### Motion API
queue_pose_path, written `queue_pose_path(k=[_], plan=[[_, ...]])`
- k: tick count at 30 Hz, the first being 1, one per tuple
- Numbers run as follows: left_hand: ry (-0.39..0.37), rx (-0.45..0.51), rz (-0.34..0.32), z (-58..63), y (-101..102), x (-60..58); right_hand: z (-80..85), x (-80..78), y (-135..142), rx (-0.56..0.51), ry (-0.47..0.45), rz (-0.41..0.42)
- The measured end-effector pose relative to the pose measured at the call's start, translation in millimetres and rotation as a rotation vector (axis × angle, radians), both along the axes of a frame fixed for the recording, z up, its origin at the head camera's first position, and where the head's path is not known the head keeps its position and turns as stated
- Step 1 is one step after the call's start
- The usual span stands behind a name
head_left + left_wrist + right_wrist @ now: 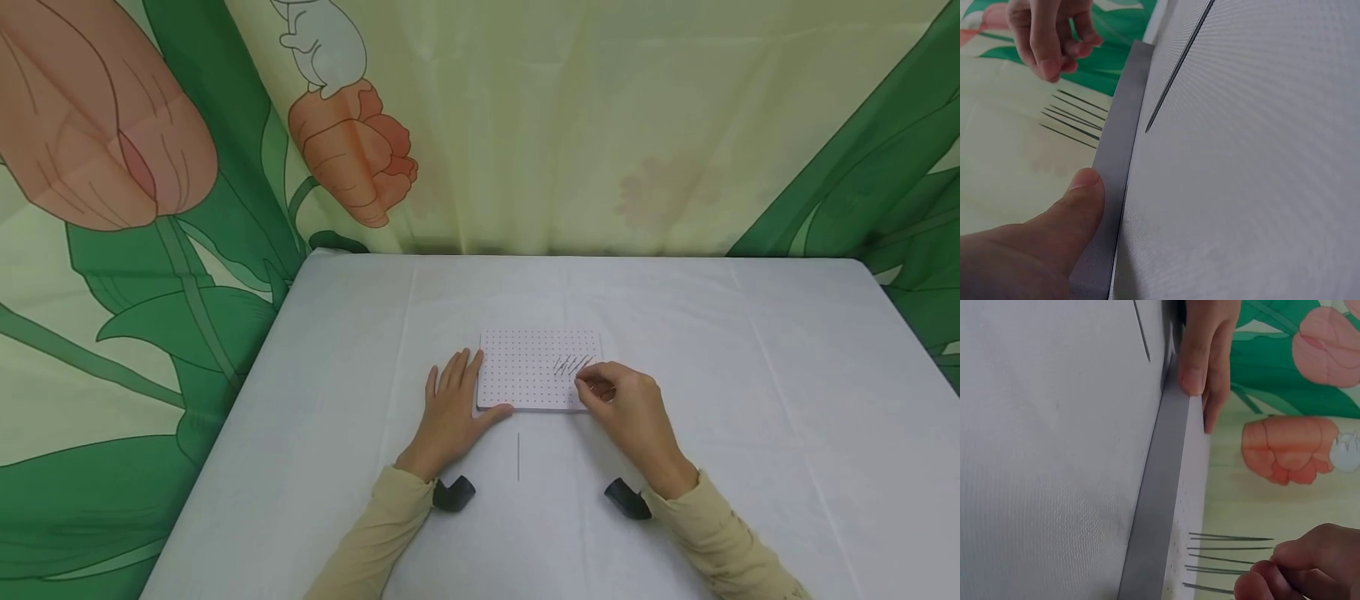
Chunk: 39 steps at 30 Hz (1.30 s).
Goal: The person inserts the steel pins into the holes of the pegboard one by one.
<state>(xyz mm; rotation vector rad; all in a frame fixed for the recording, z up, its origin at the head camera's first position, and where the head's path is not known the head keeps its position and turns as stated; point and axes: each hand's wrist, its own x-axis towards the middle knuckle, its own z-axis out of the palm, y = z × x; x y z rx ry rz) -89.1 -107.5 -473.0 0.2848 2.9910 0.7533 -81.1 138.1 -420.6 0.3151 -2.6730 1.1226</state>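
A thin pegboard (525,392) with rows of small holes lies on the table. Several thin dark metal pins (572,365) stand slanted in its right half. The left hand (453,393) lies against the board's left side, its fingers straight and its thumb (1085,200) at the near edge. Above the board's right part is the right hand (622,400), thumb and index finger brought close together beside the pins. In the right wrist view its fingertips (1285,553) overlap some pin ends; I cannot tell whether a pin is between them. One loose pin (518,457) lies in front of the board.
A white cloth (750,375) covers the table. Black wrist devices sit at the left sleeve (454,495) and the right sleeve (628,500). Behind the table hangs a curtain (525,125) printed with tulips, leaves and a rabbit on a carrot.
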Motion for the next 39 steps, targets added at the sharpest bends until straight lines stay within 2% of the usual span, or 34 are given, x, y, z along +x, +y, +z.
queue_pose_path(k=[14, 21, 26, 33, 39], plan=[[0.002, 0.0, -0.001, -1.6, 0, 0.2, -7.6, 16.3, -30, 0.105, -0.102, 0.123], [0.01, -0.004, 0.002, -2.1, -1, 0.6, -12.4, 22.0, -45, 0.138, -0.204, 0.2], [0.018, 0.004, -0.003, -1.8, -1, 1.0, -17.5, 25.3, -55, 0.154, -0.232, 0.241], [0.019, -0.004, -0.005, -1.8, -1, 0.7, -20.8, 27.2, -65, 0.188, -0.28, 0.225], [0.012, -0.009, -0.003, -1.4, -1, 0.5, -21.4, 28.9, -68, 0.229, -0.252, 0.205]])
